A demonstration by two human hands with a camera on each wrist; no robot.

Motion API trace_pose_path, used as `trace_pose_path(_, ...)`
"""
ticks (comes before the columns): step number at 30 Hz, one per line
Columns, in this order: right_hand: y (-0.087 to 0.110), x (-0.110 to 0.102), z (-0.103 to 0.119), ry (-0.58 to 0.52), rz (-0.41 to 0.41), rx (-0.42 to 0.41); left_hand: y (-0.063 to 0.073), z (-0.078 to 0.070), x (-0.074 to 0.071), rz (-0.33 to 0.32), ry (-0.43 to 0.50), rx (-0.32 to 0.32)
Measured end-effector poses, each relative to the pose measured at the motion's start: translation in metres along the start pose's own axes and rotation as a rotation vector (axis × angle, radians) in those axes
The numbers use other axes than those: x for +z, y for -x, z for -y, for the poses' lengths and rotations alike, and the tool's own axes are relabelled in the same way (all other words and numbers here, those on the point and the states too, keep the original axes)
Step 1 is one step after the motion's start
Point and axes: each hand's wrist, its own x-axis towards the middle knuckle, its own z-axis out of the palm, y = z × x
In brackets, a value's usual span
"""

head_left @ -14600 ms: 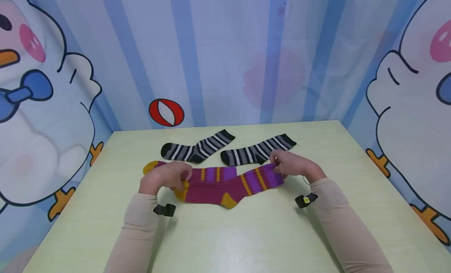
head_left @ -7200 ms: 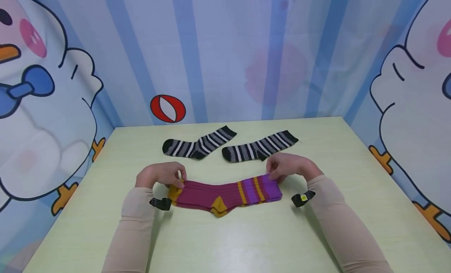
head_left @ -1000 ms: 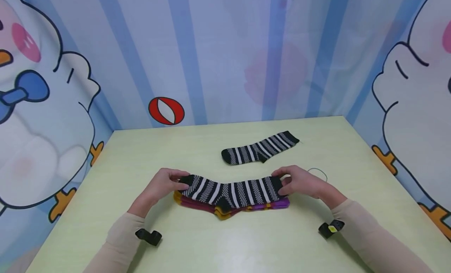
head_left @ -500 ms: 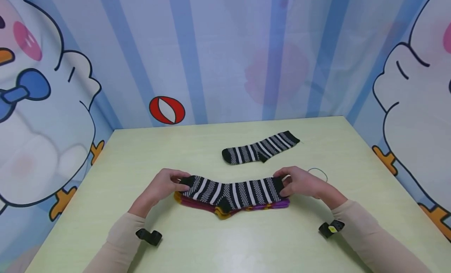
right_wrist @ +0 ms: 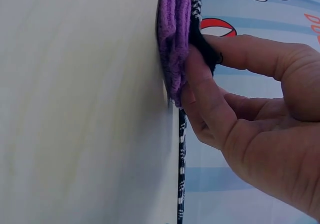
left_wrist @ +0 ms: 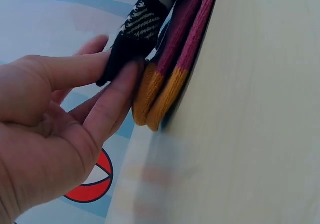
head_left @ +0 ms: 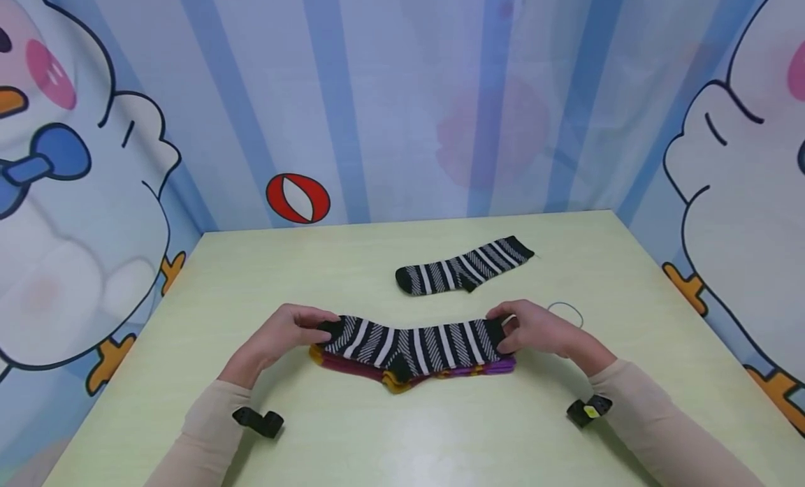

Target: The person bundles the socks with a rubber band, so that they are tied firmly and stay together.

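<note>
A black-and-white striped sock (head_left: 411, 346) is stretched sideways over a stack of two maroon socks (head_left: 355, 366) with mustard toes and purple cuffs. My left hand (head_left: 283, 335) pinches its black toe between thumb and fingers. At the other end, the thumb and fingers of my right hand (head_left: 537, 328) pinch the black cuff. In the left wrist view the striped sock's toe stands a little off the mustard toes (left_wrist: 159, 98). The right wrist view has the purple cuffs (right_wrist: 175, 43) lying flat together beside the pinched black cuff (right_wrist: 204, 51). Most of the maroon pair is covered.
A matching striped sock (head_left: 465, 267) lies farther back on the pale table (head_left: 402, 438), toe to the left. Behind the table hangs a blue striped backdrop (head_left: 402, 110). A thin loop of cord (head_left: 569, 307) shows by my right wrist.
Earlier, both hands laid one maroon sock over the other. Then one striped sock came from the back left onto that stack. Over the last second, the hands have hardly moved.
</note>
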Motion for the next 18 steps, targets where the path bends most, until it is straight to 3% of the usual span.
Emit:
trace_pose_path(6,0.0001,0.0007,0.0,0.005,-0.003,0.005,0.0,0.0031,-0.002,0.022,0.007,-0.001)
trace_pose_path(12,0.0002,-0.0005,0.002,0.015,0.004,0.0,0.0013,-0.0001,-0.0041,-0.008,-0.013,-0.033)
trace_pose_path(18,0.0015,-0.0009,0.0023,0.065,0.008,-0.004,0.0002,-0.0001,-0.0026,-0.024,-0.124,-0.022)
